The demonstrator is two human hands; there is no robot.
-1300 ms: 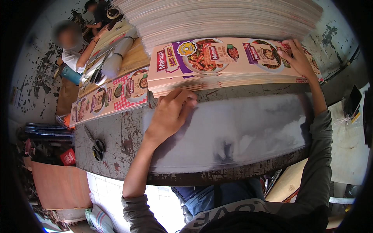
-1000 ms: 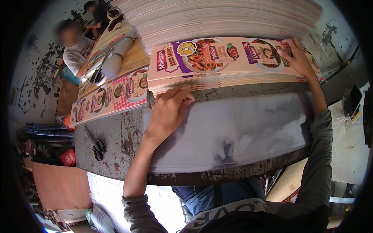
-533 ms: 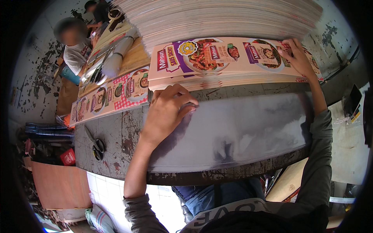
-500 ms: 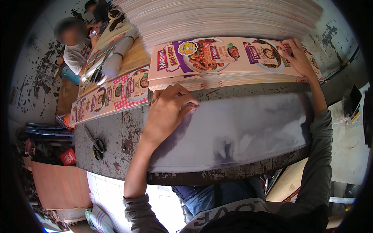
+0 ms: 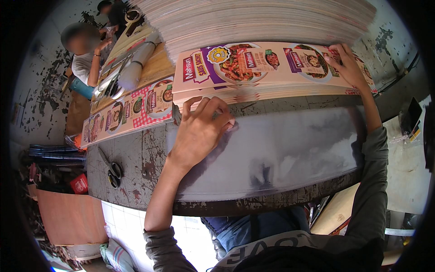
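Observation:
A stack of long printed cardboard strips (image 5: 267,63), peach with pictures of food, lies on the dark worn table. In front of it is a smooth, glossy clear plastic sheet (image 5: 281,149), or a pile of such sheets. My left hand (image 5: 197,133) is over the sheet's far left corner, beside the strips' near edge. Its thumb and forefinger come together in a pinch, and whatever is between them is too small to make out. Spread over the right end of the top strip, my right hand (image 5: 346,68) rests with its fingers apart.
Black-handled scissors (image 5: 114,172) lie at the table's left. Another pile of printed strips (image 5: 131,109) sits farther back left. Behind everything rises a tall stack of cardboard (image 5: 272,22). Rolled plastic (image 5: 140,59) lies on a wooden surface, near a seated person (image 5: 86,68); another is behind.
My left hand has shifted slightly right, its fingers lifting and bending more. My right hand stays on the strip. The seated person at the back left has raised an arm.

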